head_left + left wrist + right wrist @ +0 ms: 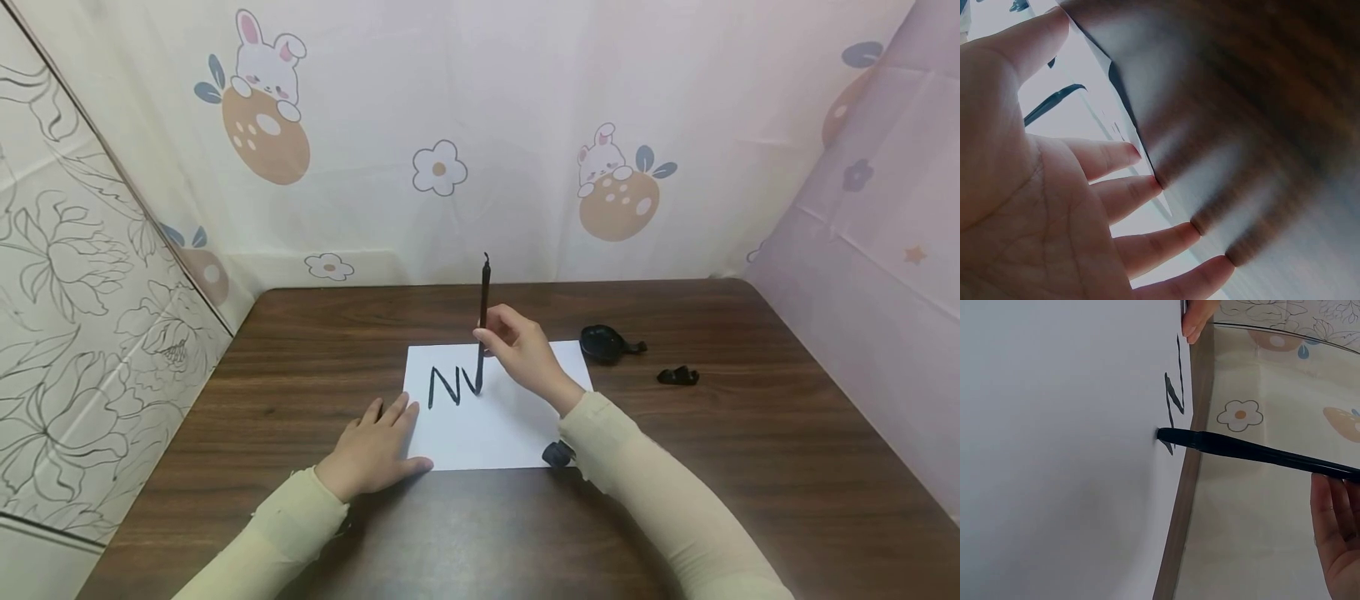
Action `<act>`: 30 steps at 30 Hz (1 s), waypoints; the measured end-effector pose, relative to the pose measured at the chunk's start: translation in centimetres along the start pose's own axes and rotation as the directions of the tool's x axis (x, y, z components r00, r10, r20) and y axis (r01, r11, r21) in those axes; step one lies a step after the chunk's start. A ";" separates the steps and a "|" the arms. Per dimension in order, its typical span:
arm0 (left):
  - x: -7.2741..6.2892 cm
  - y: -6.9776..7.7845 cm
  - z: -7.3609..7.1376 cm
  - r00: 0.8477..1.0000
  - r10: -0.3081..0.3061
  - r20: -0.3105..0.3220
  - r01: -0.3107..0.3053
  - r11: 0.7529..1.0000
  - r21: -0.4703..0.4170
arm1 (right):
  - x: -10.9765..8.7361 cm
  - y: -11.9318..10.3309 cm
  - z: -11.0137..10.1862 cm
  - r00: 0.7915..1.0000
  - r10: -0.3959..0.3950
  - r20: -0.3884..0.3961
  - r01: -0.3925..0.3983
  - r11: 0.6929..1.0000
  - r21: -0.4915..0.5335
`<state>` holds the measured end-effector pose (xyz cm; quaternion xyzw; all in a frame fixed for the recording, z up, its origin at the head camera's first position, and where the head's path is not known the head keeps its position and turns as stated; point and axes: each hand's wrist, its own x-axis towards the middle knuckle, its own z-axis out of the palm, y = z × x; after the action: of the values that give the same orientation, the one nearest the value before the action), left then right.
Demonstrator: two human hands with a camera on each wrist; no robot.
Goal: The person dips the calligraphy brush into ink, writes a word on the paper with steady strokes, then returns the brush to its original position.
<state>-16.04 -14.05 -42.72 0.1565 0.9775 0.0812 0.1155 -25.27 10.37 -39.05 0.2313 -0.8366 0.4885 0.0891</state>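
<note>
Landmark: white rectangular paper sheet (495, 421), lying flat on the dark brown wood-grain surface (750, 467), near the middle.

Brush: long thin black-handled writing brush (483, 321), standing nearly upright over the sheet, its tip touching the paper at the foot of the newest stroke.

Ink marks: black brushed strokes (448, 387) on the sheet's far left part, reading as an "N" and the start of a further letter.

Right hand: right hand (525, 350) above the sheet's far half, its fingers pinching the brush handle partway up.

Left hand: left hand (375, 446) at the sheet's near left corner, fingers (1147, 187) straight and slightly spread, pressing flat on paper edge and surface.

Ink dish: small round black dish (602, 342) with a short spout, on the surface just off the sheet's far right corner.

Rest: small black curved object (678, 376), right of the sheet, beyond the dish.

Wrist unit: dark device (557, 453) under the right sleeve, at the sheet's near right edge.

Risk, smear: the right sleeve hangs low over the sheet; a dragged cuff or palm would likely smudge wet strokes.

Risk, blot: the tip resting on one spot may pool ink and thicken the line.

Risk, slip: the left hand holds only one corner; a sideways pull could skew the sheet.

Risk, spill: the dish sits within the right forearm's sweep; a knock could tip ink onto paper.
</note>
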 end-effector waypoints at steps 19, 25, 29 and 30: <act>0.0 0.1 0.0 1.000 -0.001 0.002 0.001 1.000 -0.002 | -0.8 -0.4 -0.7 0.999 0.036 0.029 -0.036 0.999 0.010; -0.1 0.1 -0.1 1.000 -0.001 0.000 0.001 1.000 -0.006 | -0.6 -0.2 -1.0 1.000 0.016 0.024 -0.017 1.000 0.019; -0.1 0.1 -0.1 1.000 0.002 -0.002 -0.002 1.000 -0.007 | -0.5 -0.1 -1.1 1.000 0.004 0.016 -0.004 1.000 0.015; -0.1 0.1 -0.1 1.000 0.002 -0.002 -0.002 1.000 -0.006 | -0.4 -0.1 -1.2 1.000 0.001 0.015 -0.001 1.000 0.014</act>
<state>-15.93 -14.01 -42.58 0.1569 0.9773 0.0845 0.1148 -24.96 11.45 -38.55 0.2352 -0.8338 0.4928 0.0810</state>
